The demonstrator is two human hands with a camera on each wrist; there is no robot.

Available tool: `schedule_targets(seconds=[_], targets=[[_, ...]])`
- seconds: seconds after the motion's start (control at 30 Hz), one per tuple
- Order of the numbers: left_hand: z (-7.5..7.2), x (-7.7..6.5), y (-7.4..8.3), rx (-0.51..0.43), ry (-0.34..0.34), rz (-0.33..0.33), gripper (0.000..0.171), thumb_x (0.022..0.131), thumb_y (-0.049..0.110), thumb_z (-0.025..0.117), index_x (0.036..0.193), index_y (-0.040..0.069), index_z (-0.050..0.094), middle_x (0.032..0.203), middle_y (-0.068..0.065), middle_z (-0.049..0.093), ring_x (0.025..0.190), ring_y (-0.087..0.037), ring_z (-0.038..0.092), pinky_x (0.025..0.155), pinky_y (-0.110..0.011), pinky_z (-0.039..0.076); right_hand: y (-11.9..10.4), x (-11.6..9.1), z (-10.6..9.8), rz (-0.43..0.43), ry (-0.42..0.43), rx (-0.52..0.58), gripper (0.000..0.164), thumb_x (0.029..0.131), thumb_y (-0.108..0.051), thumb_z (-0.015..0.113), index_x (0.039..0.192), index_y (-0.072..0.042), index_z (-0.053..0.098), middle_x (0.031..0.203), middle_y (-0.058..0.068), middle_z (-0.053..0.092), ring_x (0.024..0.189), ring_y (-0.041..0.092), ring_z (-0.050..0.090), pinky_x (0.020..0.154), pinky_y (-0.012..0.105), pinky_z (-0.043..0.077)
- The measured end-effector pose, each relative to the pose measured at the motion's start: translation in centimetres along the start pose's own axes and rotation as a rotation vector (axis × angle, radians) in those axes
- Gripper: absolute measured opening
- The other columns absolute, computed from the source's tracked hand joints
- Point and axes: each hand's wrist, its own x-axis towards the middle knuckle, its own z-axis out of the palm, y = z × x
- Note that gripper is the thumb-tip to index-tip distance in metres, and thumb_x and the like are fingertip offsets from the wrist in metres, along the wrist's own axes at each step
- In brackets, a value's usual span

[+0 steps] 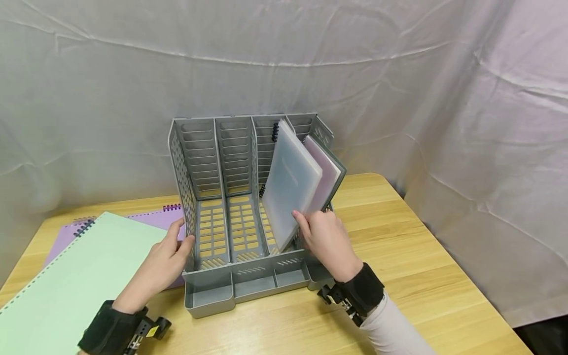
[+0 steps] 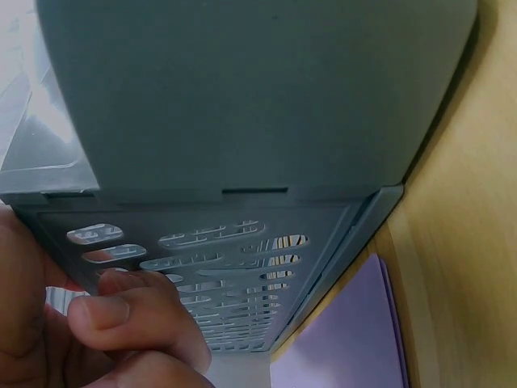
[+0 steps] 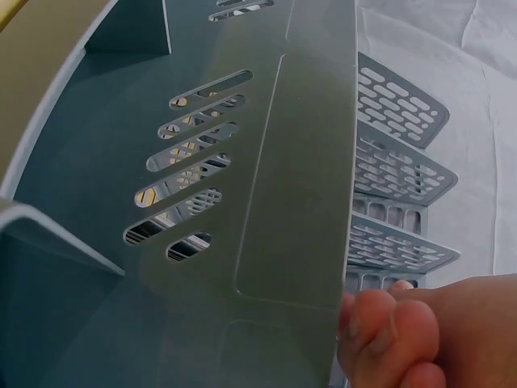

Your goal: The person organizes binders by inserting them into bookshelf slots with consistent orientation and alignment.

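Observation:
A grey desk file organizer (image 1: 255, 273) with upright dividers stands on the table. My left hand (image 1: 161, 261) grips the front edge of its left side wall; the left wrist view shows those fingers (image 2: 133, 311) against the slotted panel. At the right compartments, my right hand (image 1: 326, 241) holds a spiral notebook with a frosted translucent cover (image 1: 290, 182) by its lower front corner, thumb on the cover. Close to its right lean a pinkish notebook (image 1: 326, 170) and a dark-covered one (image 1: 339, 185). The organizer's front wall (image 3: 299, 194) partly hides the right fingers in the right wrist view.
A light green spiral notebook (image 1: 80, 276) lies on the table at the left, over purple notebooks (image 1: 155, 217). Small open trays run along the organizer's front. A grey cloth (image 1: 266, 59) hangs behind the wooden table (image 1: 399, 256).

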Motion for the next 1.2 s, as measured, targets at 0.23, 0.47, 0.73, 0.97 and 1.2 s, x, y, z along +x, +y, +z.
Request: schedule_targets(seconds=[0.23,0.47,0.73,0.97,1.2], targets=[[-0.01,-0.02,-0.07,0.005,0.002,0.007,0.067,0.118,0.033,0.035,0.167,-0.008,0.013,0.155,-0.042,0.046,0.134,-0.058,0.059,0.102,-0.07,0.054,-0.05,0.06,-0.04,0.04,-0.035,0.034,0.062,0.114,-0.039,0.054,0.056,-0.017,0.06,0.043,-0.008,0.049,0.04,0.008,0.049,0.05,0.032,0.047],[-0.01,-0.03,-0.06,0.009,0.004,0.01,0.067,0.118,0.032,0.036,0.166,-0.009,0.013,0.154,-0.043,0.047,0.133,-0.058,0.06,0.102,-0.069,0.054,0.01,0.36,-0.1,0.038,-0.047,0.069,0.062,0.114,-0.038,0.053,0.059,-0.014,0.068,0.041,-0.01,0.05,0.034,0.001,0.047,0.05,0.032,0.049],[0.0,0.17,-0.17,0.011,0.004,0.01,0.068,0.118,0.033,0.035,0.167,-0.008,0.013,0.155,-0.042,0.046,0.133,-0.057,0.059,0.102,-0.069,0.054,0.14,0.58,-0.09,0.038,-0.053,0.07,0.062,0.114,-0.038,0.053,0.06,-0.013,0.069,0.041,-0.01,0.051,0.035,0.001,0.047,0.05,0.032,0.049],[-0.01,0.11,-0.12,0.014,0.002,0.006,0.068,0.118,0.033,0.035,0.166,-0.009,0.014,0.152,-0.043,0.049,0.133,-0.057,0.06,0.103,-0.069,0.054,0.2,0.54,-0.04,0.037,-0.059,0.08,0.061,0.114,-0.038,0.054,0.059,-0.014,0.067,0.041,-0.01,0.049,0.036,0.003,0.047,0.05,0.03,0.046],[-0.01,0.09,-0.15,0.015,0.001,0.001,0.069,0.118,0.036,0.034,0.166,-0.009,0.013,0.152,-0.043,0.049,0.133,-0.057,0.06,0.102,-0.068,0.054,0.15,0.49,0.0,0.005,-0.04,0.05,0.065,0.112,-0.039,0.058,0.05,-0.02,0.053,0.04,-0.009,0.043,0.038,0.007,0.044,0.048,0.029,0.039]])
